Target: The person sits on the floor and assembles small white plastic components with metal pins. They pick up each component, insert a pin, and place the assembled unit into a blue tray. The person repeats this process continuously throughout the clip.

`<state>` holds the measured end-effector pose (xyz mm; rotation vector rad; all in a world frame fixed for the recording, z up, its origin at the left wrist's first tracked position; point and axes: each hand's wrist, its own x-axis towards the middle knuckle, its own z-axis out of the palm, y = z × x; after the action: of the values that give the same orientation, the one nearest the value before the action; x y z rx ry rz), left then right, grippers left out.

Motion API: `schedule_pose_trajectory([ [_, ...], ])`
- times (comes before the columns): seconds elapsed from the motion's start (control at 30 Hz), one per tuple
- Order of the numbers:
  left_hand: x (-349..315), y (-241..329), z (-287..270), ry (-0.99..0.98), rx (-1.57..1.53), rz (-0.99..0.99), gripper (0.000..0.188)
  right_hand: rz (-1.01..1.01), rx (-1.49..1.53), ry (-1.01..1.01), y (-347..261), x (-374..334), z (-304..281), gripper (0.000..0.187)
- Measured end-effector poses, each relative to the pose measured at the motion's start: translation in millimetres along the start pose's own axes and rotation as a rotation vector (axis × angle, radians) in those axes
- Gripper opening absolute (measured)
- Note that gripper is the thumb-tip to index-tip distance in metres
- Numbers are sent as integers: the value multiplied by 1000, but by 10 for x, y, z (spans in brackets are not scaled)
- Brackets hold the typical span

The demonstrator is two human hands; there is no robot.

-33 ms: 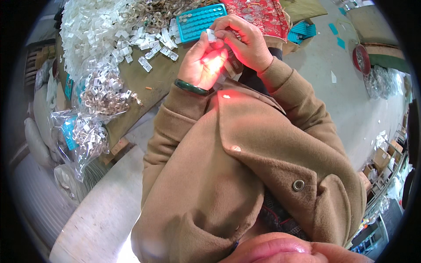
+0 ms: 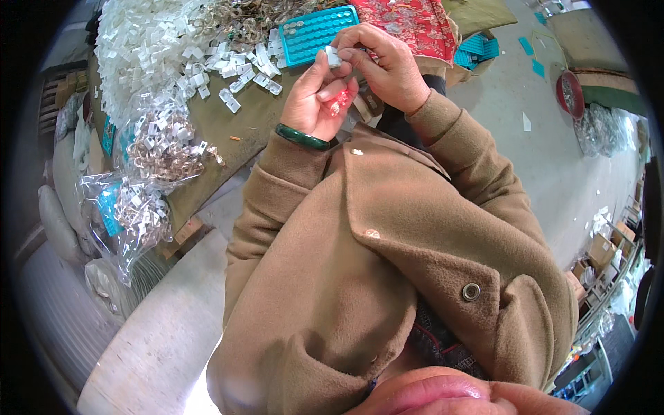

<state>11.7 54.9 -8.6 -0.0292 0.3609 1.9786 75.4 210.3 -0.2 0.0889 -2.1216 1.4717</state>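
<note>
My left hand is raised in front of me at the table edge, its thumb and fingers pinching a small white plastic piece. The fingertips of my right hand close on the same piece from the other side. Some small clear pieces lit red lie in the left palm under the curled fingers; their exact kind cannot be made out. Just beyond the hands lies a turquoise tray with rows of round pockets, a few at its left holding clear round pieces. A dark green bangle circles my left wrist.
A large heap of translucent white plastic pieces covers the table's left, with several loose ones nearer. Clear bags of cord-like parts sit at the near left edge. Red patterned cloth and a box of turquoise trays are to the right.
The bright red glow over my left palm and fingers has shrunk to a small red patch. Both hands hold practically the same position.
</note>
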Motion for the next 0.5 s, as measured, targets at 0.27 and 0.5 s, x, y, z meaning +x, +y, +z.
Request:
schedule_pose_trajectory([
  [0.27, -99, -36, -96, 322, 240, 178, 24, 242, 79, -137, 39, -21, 95, 11],
  [0.5, -312, 71, -228, 282, 140, 40, 23, 222, 77, -261, 37, -75, 209, 9],
])
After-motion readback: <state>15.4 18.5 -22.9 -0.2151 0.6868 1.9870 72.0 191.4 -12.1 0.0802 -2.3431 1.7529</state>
